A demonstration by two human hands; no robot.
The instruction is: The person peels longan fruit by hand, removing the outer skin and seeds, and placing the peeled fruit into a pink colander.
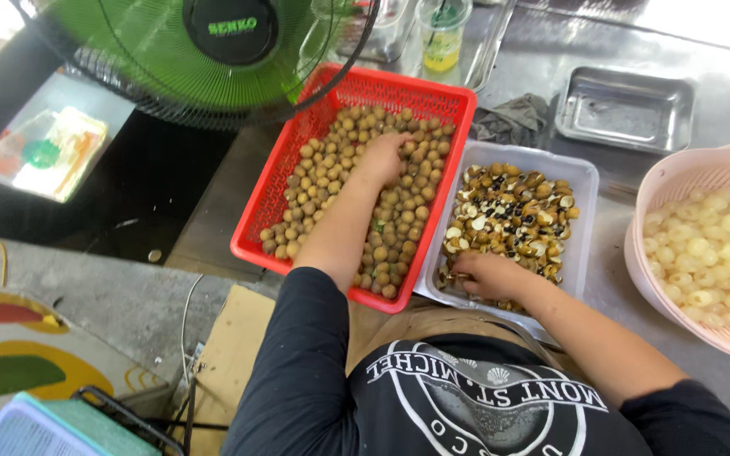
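— Steel surface (551, 51) up top, all wet shine. Where are the hands?

— Left hand (382, 156) reaches forward into the red basket (251, 215), palm down on the heap of brown longans (331, 160); fingers curled into the fruit, but I cannot tell if they have closed on one. Right hand (483, 274) sits nearer the body, in the near-left corner of the grey tub (580, 173), fingers down among the shells and black seeds (509, 211); grip hidden too.

— Which hand is nearer the fruit?

— The left, already on it; the basket's long axis runs away from the body, just left of the tub.

— Counts?

— One basket, one tub, one pink colander (648, 190) of peeled longans (711, 262) right of the right hand, one empty steel tray (627, 110) beyond, one green fan (154, 51) past the left hand. Fruits are too many to count.
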